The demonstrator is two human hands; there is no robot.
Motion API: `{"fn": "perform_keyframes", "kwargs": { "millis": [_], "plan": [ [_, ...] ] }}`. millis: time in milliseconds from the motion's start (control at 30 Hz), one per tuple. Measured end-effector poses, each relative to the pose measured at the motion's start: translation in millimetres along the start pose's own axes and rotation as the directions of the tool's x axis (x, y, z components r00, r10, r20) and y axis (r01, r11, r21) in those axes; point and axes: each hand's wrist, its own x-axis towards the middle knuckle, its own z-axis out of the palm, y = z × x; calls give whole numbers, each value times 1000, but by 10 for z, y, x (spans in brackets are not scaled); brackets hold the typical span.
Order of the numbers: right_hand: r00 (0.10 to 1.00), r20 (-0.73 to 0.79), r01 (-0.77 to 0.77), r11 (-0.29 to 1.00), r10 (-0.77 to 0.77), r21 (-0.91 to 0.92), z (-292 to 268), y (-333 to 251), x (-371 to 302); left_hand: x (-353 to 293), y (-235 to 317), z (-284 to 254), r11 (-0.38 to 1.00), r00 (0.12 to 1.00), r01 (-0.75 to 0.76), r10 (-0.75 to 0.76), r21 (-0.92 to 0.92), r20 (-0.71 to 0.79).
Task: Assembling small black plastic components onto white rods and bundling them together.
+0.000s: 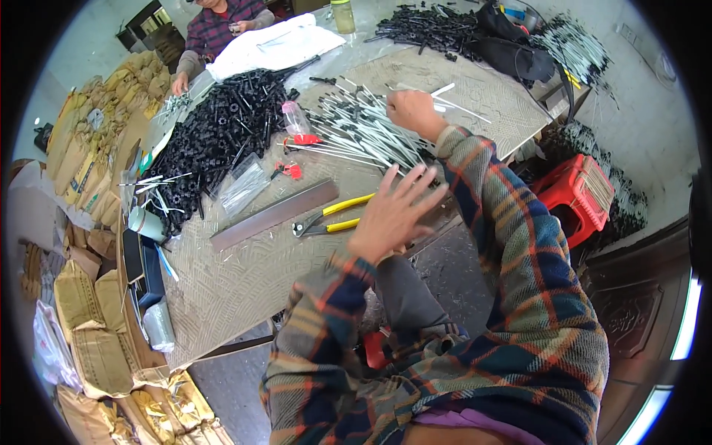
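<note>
My left hand (393, 211) is held near the table's front edge with its fingers spread, nothing in its grasp. Beyond it, my right hand (415, 111) is closed at the right side of a heap of thin white rods with black ends (363, 126). Whatever my right fingers hold is hidden. A few loose white rods (471, 113) lie just to the right of that hand. Close to my left hand are cutting pliers with yellow handles (337, 214), resting on the table (237, 289). A flat metal bar (274, 215) lies left of the pliers.
A large heap of black parts (230, 119) covers the left of the table. Another black heap (426, 28) and white rods (571, 44) lie far right. Across the table sits a person (215, 33) beside a white sack (278, 46). A red stool (578, 196) stands right.
</note>
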Motion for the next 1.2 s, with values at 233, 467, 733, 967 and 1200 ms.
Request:
{"fn": "perform_keyframes", "kwargs": {
  "millis": [233, 467, 733, 967, 1200],
  "plan": [
    [925, -375, -27, 994, 65, 107, -383, 76, 100, 158, -298, 271, 990, 990, 141, -140, 26, -24],
    [832, -555, 177, 933, 28, 312, -849, 105, 380, 181, -154, 329, 951, 943, 295, -305, -89, -131],
    [938, -333, 304, 241, 90, 922, -1375, -1131, -387, -216, -245, -378, -413, 464, -258, -846, -873, 263],
    [857, -508, 440, 389, 87, 809, -1090, -1608, -1368, -744, 80, -547, 86, 269, -46, -958, -995, -95],
    [837, -542, 475, 390, 77, 789, -1330, -1443, -1998, -1191, 916, -173, 261, 296, 277, -939, -925, -176]
  ]
}}
